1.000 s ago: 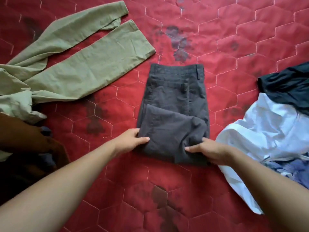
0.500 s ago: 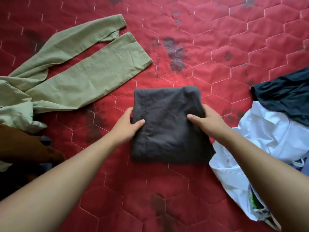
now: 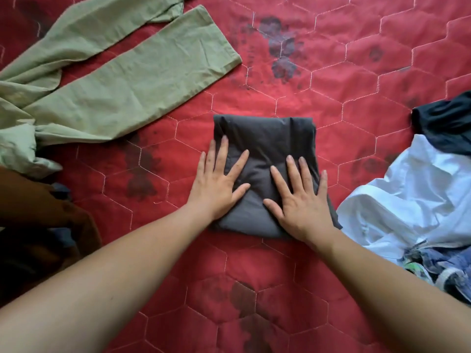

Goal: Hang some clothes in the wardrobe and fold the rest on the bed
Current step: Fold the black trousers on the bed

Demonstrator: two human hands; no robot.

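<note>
Your hands: two, left hand (image 3: 219, 184) and right hand (image 3: 298, 200)
Folded grey garment (image 3: 265, 138): one
Green trousers (image 3: 114, 80): one pair
White garment (image 3: 413, 194): one
Navy garment (image 3: 446, 123): one
Brown garment (image 3: 33, 205): one
Patterned blue garment (image 3: 438, 266): one
Red quilted bed (image 3: 254, 289): one

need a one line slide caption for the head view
Both hands, left and right, press flat on folded dark trousers on a red quilt, green trousers lying unfolded nearby.
</note>
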